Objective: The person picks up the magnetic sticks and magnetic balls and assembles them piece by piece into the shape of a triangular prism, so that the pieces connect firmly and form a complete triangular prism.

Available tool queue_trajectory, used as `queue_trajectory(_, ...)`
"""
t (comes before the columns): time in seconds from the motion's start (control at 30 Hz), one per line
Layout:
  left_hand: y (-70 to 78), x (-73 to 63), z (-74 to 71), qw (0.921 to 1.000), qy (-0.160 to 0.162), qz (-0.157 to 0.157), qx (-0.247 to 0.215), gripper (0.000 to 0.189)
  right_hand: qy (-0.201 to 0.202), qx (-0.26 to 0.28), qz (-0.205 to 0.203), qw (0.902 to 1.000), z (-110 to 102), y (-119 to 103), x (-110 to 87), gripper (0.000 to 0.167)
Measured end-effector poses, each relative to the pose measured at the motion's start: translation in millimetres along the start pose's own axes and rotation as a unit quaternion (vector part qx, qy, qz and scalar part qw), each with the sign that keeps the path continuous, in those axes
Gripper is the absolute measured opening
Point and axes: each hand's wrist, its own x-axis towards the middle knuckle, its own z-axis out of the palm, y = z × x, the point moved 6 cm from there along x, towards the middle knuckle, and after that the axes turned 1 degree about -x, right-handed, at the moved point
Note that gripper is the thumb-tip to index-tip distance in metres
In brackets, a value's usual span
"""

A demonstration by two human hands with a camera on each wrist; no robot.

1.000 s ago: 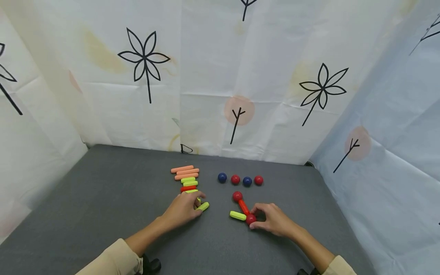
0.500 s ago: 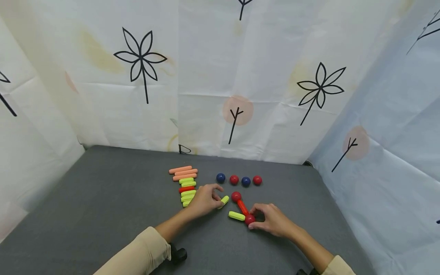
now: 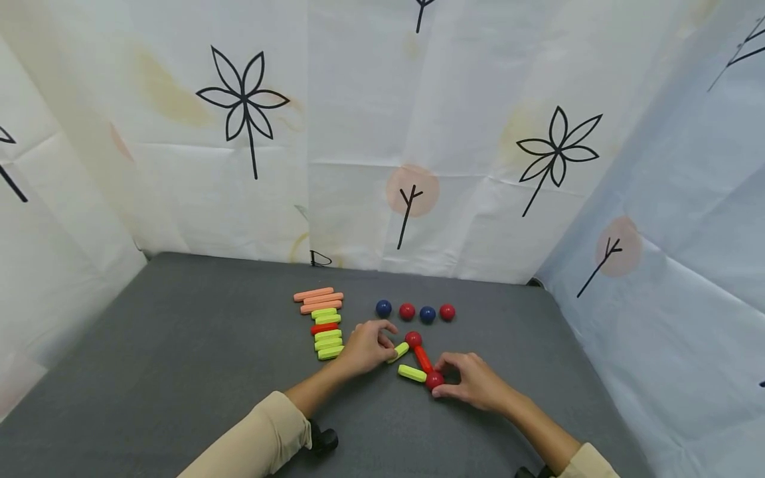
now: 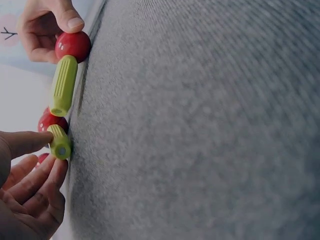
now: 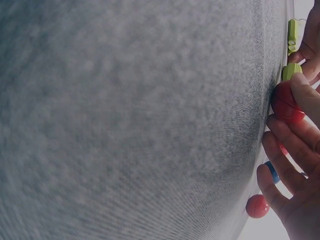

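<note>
My left hand pinches a short yellow-green rod between thumb and fingers, its far end at the upper red ball. In the left wrist view, that rod shows a round grey disc on its near end. My right hand holds the lower red ball between thumb and fingers, down on the table. A red rod joins the two balls. Another yellow-green rod sticks out leftward from the lower ball. Whether the pinched rod touches the upper ball cannot be made out.
Left of the hands lies a column of rods: orange ones at the back, then several yellow-green and one red. Behind the hands, blue balls and red balls form a row. A white patterned cloth hangs behind the grey table.
My left hand has carried the yellow-green rod from the column rightward to the upper red ball. That ball has shifted slightly right in the last half second. My right hand stays put.
</note>
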Motion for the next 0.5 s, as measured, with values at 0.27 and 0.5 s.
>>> queue_trajectory(0.27,-3.8,3.6,-16.5,0.9981,0.046,0.028,-0.028,0.031,-0.001,0.000,0.000,1.0000,0,1,-0.8,0.032)
queue_trajectory(0.5,-8.4,21.5,-41.4,0.9881,0.145,0.050,-0.001,0.045,-0.003,0.001,0.002,1.0000,-1,1,-0.3,0.032)
